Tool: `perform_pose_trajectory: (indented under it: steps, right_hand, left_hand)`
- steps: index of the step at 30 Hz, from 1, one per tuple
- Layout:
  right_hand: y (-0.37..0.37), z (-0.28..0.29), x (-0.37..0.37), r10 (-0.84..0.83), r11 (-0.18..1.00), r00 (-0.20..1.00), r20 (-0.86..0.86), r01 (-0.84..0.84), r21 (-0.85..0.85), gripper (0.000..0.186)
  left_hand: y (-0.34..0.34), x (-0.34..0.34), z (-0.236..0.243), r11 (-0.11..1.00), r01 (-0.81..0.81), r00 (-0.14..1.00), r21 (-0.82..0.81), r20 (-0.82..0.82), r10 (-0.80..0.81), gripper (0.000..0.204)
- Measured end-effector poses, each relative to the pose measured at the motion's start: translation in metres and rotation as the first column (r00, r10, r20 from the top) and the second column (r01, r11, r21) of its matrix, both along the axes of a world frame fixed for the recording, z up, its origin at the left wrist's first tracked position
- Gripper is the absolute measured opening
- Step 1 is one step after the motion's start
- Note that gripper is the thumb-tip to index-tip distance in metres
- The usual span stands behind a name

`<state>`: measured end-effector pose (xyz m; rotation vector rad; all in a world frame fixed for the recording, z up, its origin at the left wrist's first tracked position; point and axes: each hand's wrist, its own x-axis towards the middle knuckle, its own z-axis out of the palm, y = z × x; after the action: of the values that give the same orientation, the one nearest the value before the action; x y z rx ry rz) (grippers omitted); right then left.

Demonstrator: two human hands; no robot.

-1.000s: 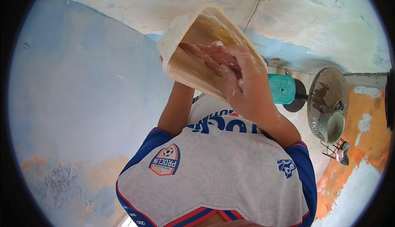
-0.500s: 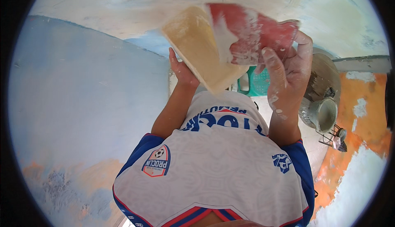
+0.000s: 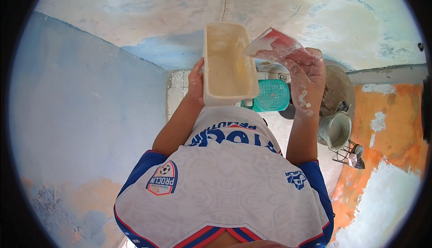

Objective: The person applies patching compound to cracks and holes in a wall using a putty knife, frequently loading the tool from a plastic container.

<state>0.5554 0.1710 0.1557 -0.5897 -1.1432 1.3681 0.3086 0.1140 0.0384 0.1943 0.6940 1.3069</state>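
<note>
My left hand (image 3: pixel 196 79) grips the left side of a beige rectangular tub (image 3: pixel 229 68), whose inside shows yellowish stains and some pale residue. In my right hand (image 3: pixel 308 74) is a flat red scraper (image 3: pixel 285 44) smeared with white paste, raised just right of the tub's upper rim, its white-coated edge close to that rim. White paste also marks my right thumb and wrist.
Beyond my hands are a patchy wall (image 3: pixel 333 14), a teal plastic stool (image 3: pixel 273 96) on pale floor tiles, and a dark round tabletop (image 3: pixel 336 78). A metal pot (image 3: pixel 337 131) and wire rack (image 3: pixel 343 157) stand at right, beside orange wall (image 3: pixel 391 126). A blue wall (image 3: pixel 81 113) is at left.
The scraper has come out of the tub and risen to the right. The tub, earlier tilted and turned, is now squarer to me with its inside showing.
</note>
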Motion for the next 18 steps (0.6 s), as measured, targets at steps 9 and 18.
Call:
perform_pose_trajectory:
  steps: [9,18]
  right_hand:
    - [0.022,0.016,0.015,-0.079,0.876,0.854,0.514,-0.186,0.444,0.036]
    - [0.011,0.027,0.003,-0.097,0.878,0.643,0.76,-0.304,0.37,0.036]
  left_hand:
    - [0.001,-0.015,-0.011,0.979,0.138,0.94,0.147,0.293,-0.176,0.064]
    - [-0.006,-0.019,-0.014,0.992,0.117,0.978,0.047,0.167,-0.123,0.065]
